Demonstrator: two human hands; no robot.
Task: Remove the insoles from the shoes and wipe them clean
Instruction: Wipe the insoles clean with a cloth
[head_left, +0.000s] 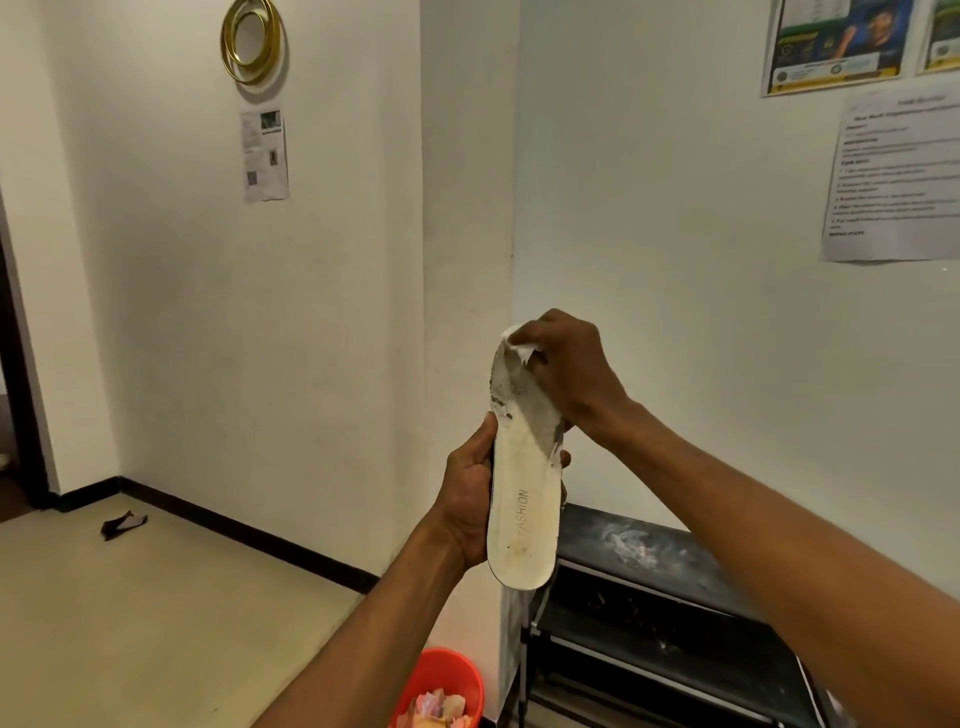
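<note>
A white insole printed with "FASHION" stands upright in front of me, its toe end dirty and grey. My left hand grips it round the middle from the left side. My right hand holds a crumpled white wipe against the insole's dirty toe end. No shoe is in view.
A black shoe rack with a dusty top stands against the wall at the lower right. An orange bin holding scraps sits on the floor below my arms. A dark scrap lies on the floor at the left. Papers hang on the walls.
</note>
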